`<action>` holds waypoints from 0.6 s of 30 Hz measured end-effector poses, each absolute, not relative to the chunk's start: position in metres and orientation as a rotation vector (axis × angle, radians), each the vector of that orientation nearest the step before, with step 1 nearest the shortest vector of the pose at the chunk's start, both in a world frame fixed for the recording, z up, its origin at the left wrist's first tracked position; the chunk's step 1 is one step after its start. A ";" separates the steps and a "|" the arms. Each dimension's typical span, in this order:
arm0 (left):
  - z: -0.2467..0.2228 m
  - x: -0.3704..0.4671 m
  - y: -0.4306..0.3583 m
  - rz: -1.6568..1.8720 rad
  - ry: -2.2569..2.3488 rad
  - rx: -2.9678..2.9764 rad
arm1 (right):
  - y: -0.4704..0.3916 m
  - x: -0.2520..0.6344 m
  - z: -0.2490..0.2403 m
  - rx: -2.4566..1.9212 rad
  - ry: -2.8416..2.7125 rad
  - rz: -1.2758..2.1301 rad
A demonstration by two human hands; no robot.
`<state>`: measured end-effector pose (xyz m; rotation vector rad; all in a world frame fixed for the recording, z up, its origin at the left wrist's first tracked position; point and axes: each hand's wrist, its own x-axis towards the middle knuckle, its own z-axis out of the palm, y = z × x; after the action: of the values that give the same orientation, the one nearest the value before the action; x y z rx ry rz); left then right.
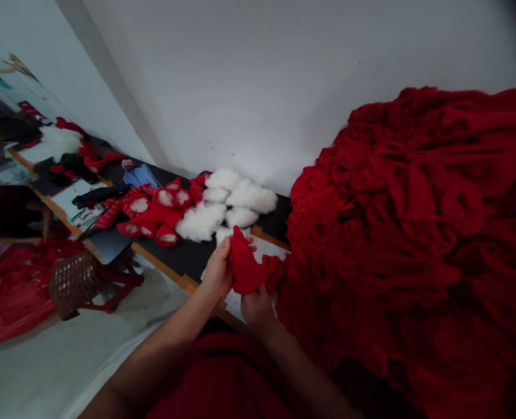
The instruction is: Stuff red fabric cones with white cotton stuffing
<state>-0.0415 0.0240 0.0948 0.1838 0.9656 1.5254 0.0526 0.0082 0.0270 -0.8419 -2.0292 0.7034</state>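
Observation:
A small red felt piece (245,269), pointed at its upper end and broad at the bottom, is held up between my two hands. My left hand (220,269) grips its left side, the thumb along the near face and fingertips behind it. My right hand (258,309) is closed at its lower edge, with part of the fingers hidden by the cloth. Just beyond lie several tufts of white stuffing (203,221) on the black table. Stuffed red pieces (164,212) with white showing at their openings lie to the left of the tufts.
A tall heap of red fabric pieces (415,221) rises close on my right against the white wall (249,75). Left of me stands a brown woven-seat stool (75,279). A co-worker (13,212) sits farther left, beside more red pieces and stuffing.

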 end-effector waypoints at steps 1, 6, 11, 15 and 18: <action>0.093 -0.040 0.022 1.512 0.933 0.192 | 0.009 0.053 0.029 -0.848 -1.991 0.679; 0.085 -0.036 0.021 1.551 0.959 0.230 | 0.018 0.056 0.030 -0.805 -1.938 0.430; 0.089 -0.044 0.028 1.569 0.974 0.225 | 0.013 0.052 0.030 -0.830 -2.019 0.434; 0.091 -0.049 0.024 1.540 0.932 0.315 | 0.011 0.051 0.037 -0.790 -2.189 0.618; 0.088 -0.048 0.020 1.506 0.906 0.329 | 0.013 0.053 0.038 -0.829 -2.328 0.795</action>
<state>-0.0478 0.0198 0.0885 0.3286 0.9064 1.5060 0.0534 0.0130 0.0378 -0.8292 -2.3280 0.7947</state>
